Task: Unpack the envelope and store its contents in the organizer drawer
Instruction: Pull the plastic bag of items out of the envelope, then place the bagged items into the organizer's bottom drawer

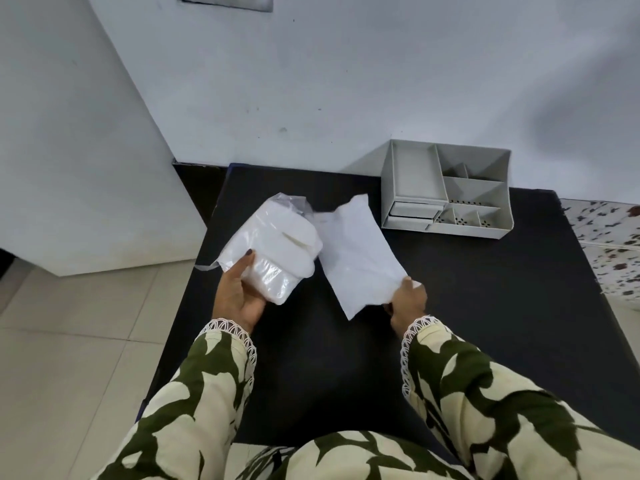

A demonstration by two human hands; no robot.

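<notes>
Black surface against pale wall; grey organizer at 2 o'clock. Your left hand clasped the clear packet; your right hand pinched the white envelope, centre.

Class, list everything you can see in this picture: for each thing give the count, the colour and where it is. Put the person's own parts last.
Plastic packet: one, clear over white contents, in the left hand, above the table's left side.
Envelope: one, white, flat and emptied, held at its near corner by the right hand.
Organizer: one, grey, several open compartments and small front drawers, far right of the table against the wall.
Table: one, black top.
Wall: white, behind the table.
Floor: pale tiles, left.
Left hand: grip shut on the packet.
Right hand: grip shut on the envelope.
Sleeves: two, green and cream.
</notes>
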